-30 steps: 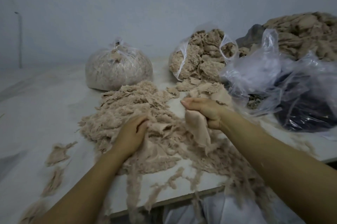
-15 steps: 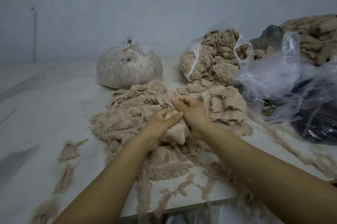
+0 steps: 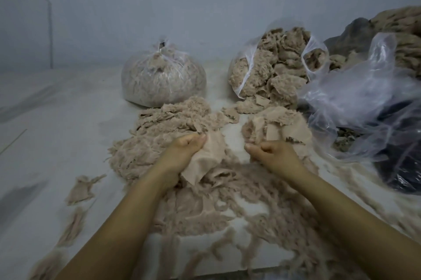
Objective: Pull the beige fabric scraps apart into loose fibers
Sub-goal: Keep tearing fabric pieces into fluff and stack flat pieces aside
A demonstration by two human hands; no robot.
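From left to right: a large mound of loose fibers [image 3: 159,138] lies finished on the table [image 3: 45,143], the left hand [image 3: 182,152] grips a beige scrap [image 3: 205,161], the right hand [image 3: 275,154] is fisted, contents indiscernible, and whole scraps [image 3: 278,124] remain unprocessed.

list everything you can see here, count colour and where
tied bag: 1, clear plastic stuffed with beige fibers, back centre of the table
open bag: 1, clear plastic, overflowing with beige scraps, back right
loose plastic bag: 1, clear, crumpled over something dark, far right
fabric heap: 1, beige, far right corner
fiber pile: 1, beige, centre, spreading to the front edge
scrap stack: 1, beige, just beyond the right hand
stray scraps: a few, beige, left of the pile
table: 1, white
left hand: 1, grips a beige scrap
right hand: 1, fingers curled on fabric
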